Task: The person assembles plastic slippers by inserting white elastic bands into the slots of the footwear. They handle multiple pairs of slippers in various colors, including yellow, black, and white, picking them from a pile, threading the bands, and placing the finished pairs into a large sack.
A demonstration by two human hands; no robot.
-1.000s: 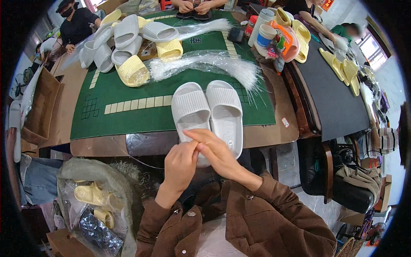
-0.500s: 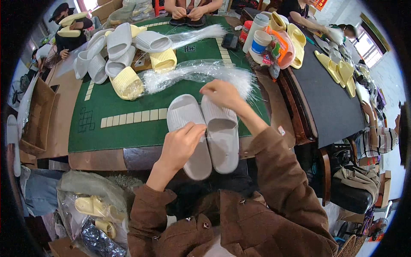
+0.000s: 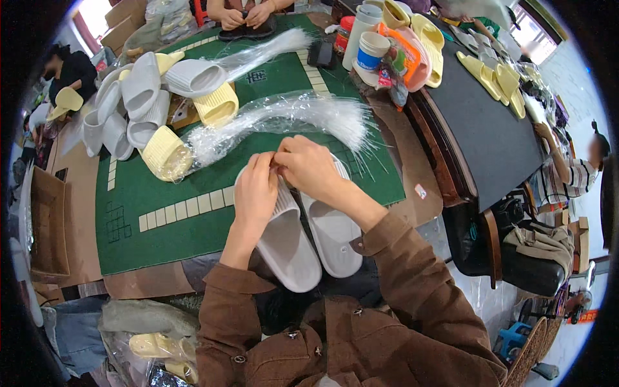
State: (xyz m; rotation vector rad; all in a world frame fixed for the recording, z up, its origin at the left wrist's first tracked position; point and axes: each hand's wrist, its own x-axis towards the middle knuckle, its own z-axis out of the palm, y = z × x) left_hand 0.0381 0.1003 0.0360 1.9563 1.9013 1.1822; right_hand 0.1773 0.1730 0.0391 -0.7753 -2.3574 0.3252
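Observation:
A pair of grey slide slippers lies side by side before me, the left slipper (image 3: pixel 291 255) and the right slipper (image 3: pixel 336 245), toes away from me and heels past the table's near edge. My left hand (image 3: pixel 255 190) is closed over the left slipper's strap, fingertips pinched together. Its fingertips meet those of my right hand (image 3: pixel 308 166), closed in a pinch above the gap between the straps. Whatever is between the fingers is too small or hidden. Just beyond lies a bundle of thin clear plastic strands (image 3: pixel 258 126), partly in clear film.
Grey slippers (image 3: pixel 142 87) and a yellow slipper (image 3: pixel 166 153) are heaped at far left on the green mat (image 3: pixel 167 248). Cups (image 3: pixel 372 51) and bags stand at far right. Opposite, another person's hands (image 3: pixel 245 16) work on a dark shoe. A cardboard box (image 3: pixel 48 226) is at left.
My right hand has moved left and down from the right slipper's toe to meet my left hand. My left hand has risen toward the straps. The view has shifted.

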